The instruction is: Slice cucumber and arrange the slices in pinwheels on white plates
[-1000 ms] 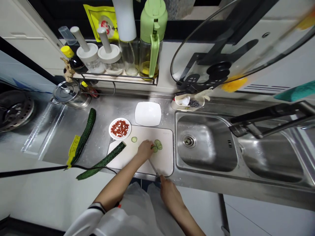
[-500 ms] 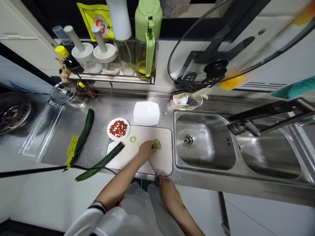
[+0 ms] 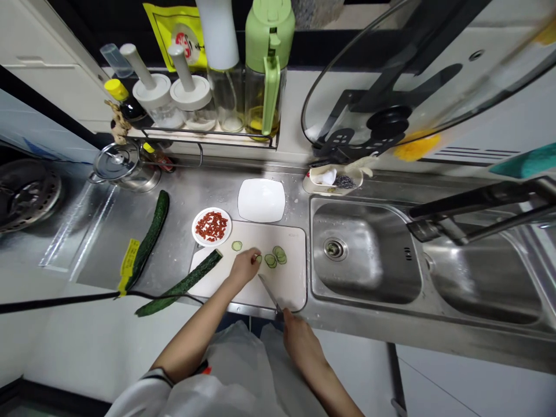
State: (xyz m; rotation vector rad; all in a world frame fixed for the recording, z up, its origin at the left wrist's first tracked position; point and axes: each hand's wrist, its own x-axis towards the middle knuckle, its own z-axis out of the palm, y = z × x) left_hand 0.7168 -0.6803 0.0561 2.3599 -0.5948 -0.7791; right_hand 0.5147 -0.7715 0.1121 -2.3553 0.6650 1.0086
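Over the middle of the white cutting board (image 3: 289, 284), my left hand (image 3: 245, 266) pinches a thin cucumber slice (image 3: 259, 259). My right hand (image 3: 299, 339) is closed round the handle of a knife (image 3: 270, 291), whose blade lies low over the board's front part, pointing up and left. Several overlapping slices (image 3: 280, 255) rest to the right of my left hand, and one single slice (image 3: 237, 245) lies to its upper left. A cut cucumber (image 3: 182, 285) leans across the board's left edge. The slice in my fingers is partly hidden.
A bowl of red chopped pieces (image 3: 211, 226) touches the board's upper left. Behind the board is a white plate (image 3: 261, 200). A whole cucumber (image 3: 152, 237) with a yellow tag lies left. The double sink (image 3: 367, 249) is on the right, and a dark cable crosses the lower left.
My left hand has moved left, away from the overlapping slices, with a slice between its fingers. The slices have spread slightly. My right hand still holds the knife in nearly the same place.
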